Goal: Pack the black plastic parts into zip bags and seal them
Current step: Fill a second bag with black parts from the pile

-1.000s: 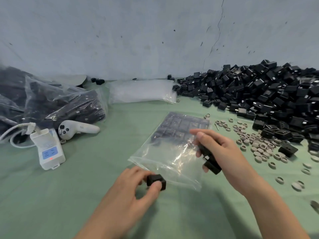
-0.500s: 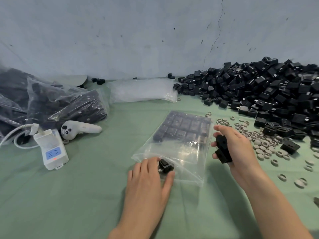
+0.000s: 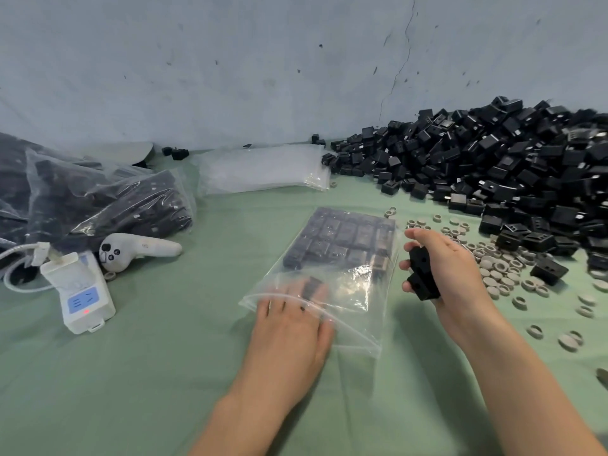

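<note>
Head view: left hand, fingers stretched flat inside the mouth of the zip bag, pushes one black part toward the packed rows, and should keep it flat and seat it flush, while right hand, just right of the bag, clamps two spare parts.

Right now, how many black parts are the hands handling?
3: upper part and lower part in the right hand; third part at the left hand inside the zip bag. More possibly hidden.

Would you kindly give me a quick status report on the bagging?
Left hand fingers straight inside clear plastic zip bag, touching one black plastic part. Right hand grips black plastic parts. Bag unsealed; nothing in the way.
</note>
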`<state>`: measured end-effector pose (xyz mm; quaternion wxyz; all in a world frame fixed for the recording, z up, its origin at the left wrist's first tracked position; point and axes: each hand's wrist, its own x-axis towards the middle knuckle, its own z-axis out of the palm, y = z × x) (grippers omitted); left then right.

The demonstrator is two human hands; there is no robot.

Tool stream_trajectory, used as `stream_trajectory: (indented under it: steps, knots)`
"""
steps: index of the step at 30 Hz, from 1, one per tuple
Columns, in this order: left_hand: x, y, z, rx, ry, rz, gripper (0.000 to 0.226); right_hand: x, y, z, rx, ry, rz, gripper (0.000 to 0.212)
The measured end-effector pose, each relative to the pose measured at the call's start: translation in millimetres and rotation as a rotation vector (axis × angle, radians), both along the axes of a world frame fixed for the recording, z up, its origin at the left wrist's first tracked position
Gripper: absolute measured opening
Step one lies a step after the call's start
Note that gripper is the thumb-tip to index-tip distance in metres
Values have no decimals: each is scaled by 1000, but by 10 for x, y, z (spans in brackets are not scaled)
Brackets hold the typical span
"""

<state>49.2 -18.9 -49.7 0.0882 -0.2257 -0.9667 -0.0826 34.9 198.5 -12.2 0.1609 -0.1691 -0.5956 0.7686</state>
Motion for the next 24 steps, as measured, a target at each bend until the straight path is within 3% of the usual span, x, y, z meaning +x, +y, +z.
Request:
stream_trajectory:
  steps: [4,9,16,22,24]
  knots:
    - [-48,52,20,163,-33,-32,31,-10,32,-18,-6,-4,11,12]
    - [12,32,-1,195,47,-140,25,-4,77,-14,-19,-34,14,11]
    - [-266,89,-111,263,-124,-98,54,54,141,21,-146,-94,55,18]
    - [-303,149,-71,419,-185,-113,42,104,220,59,-418,-128,118,27]
    - [-251,121,-59,367,-187,-117,41,108,216,66,-516,-109,145,24]
